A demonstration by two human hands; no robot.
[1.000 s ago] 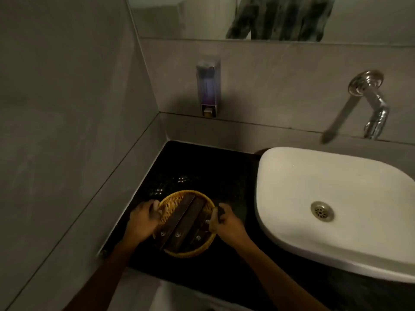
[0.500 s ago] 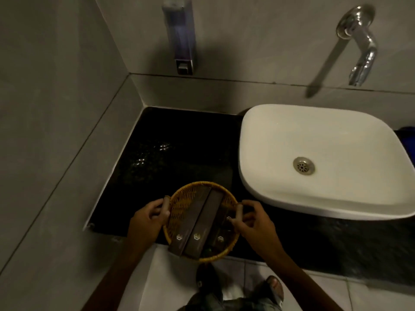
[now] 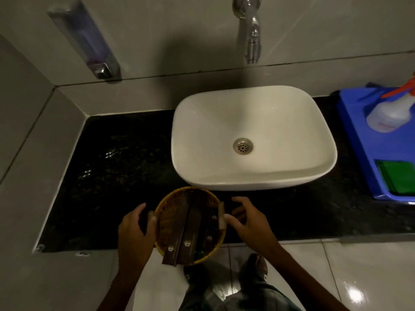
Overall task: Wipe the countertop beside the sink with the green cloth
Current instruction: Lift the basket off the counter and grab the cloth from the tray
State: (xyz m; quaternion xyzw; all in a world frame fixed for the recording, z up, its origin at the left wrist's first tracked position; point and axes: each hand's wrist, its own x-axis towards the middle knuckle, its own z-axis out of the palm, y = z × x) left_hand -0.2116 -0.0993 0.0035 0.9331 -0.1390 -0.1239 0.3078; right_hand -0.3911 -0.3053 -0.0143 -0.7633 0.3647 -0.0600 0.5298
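A round wicker basket with dark flat packets in it hangs over the front edge of the black countertop. My left hand grips its left handle and my right hand grips its right handle. The white sink stands on the counter just behind the basket. The green cloth lies folded in a blue tray at the far right, away from both hands.
A spray bottle with an orange trigger lies in the blue tray. A soap dispenser and a chrome tap hang on the back wall. Grey tiled walls close the counter's left side. My feet show on the glossy floor below.
Both hands have carried the basket from the counter's left area toward me and right, past the front edge. The view has tilted down, bringing the blue tray and green cloth into sight.
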